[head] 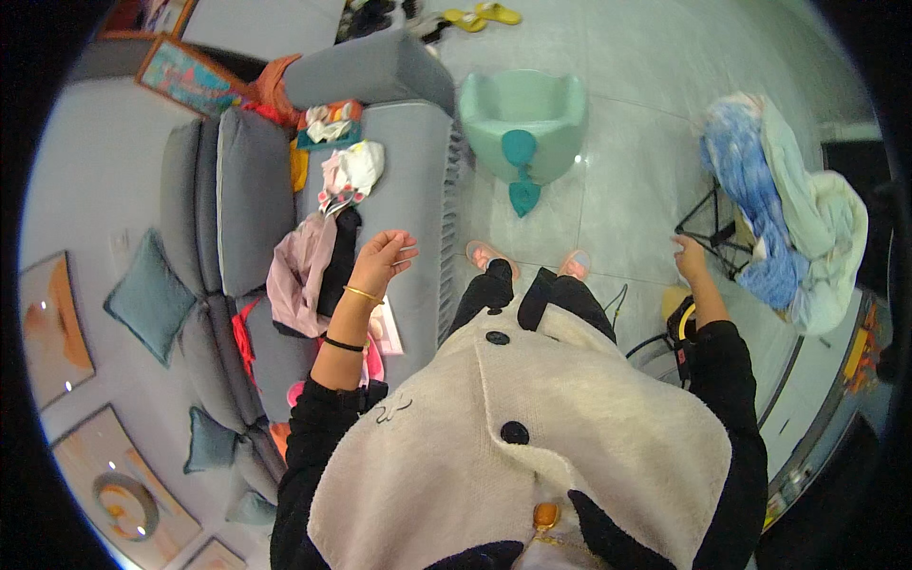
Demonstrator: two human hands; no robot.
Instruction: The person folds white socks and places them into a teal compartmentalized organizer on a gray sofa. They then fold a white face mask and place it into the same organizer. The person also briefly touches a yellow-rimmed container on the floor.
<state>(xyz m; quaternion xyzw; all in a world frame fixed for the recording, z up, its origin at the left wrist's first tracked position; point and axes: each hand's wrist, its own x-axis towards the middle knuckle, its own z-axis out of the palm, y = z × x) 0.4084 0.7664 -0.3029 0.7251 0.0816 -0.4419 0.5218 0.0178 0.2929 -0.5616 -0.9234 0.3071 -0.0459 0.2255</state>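
My left hand [387,256], with a gold bangle and a black band at the wrist, hovers over the grey sofa [410,192]. Its fingers are loosely bent, some apart, and nothing shows in them. Closest to it lie a pink garment [303,267] and a black garment [342,274]. Out to the right, my right hand [691,258] is held in the air with fingers partly spread and no object visible in it. Beside it, blue fabric [744,164] and a pale green quilted blanket [819,214] are heaped over a stand with black metal legs [702,214].
A mint-green plastic child's seat [524,107] stands on the tiled floor ahead. White and pink clothing [353,171] and a teal-and-orange basket [349,135] rest on the sofa. Near my right forearm is a black-and-yellow device [684,320] with a cable. Yellow slippers [467,20] lie farther off.
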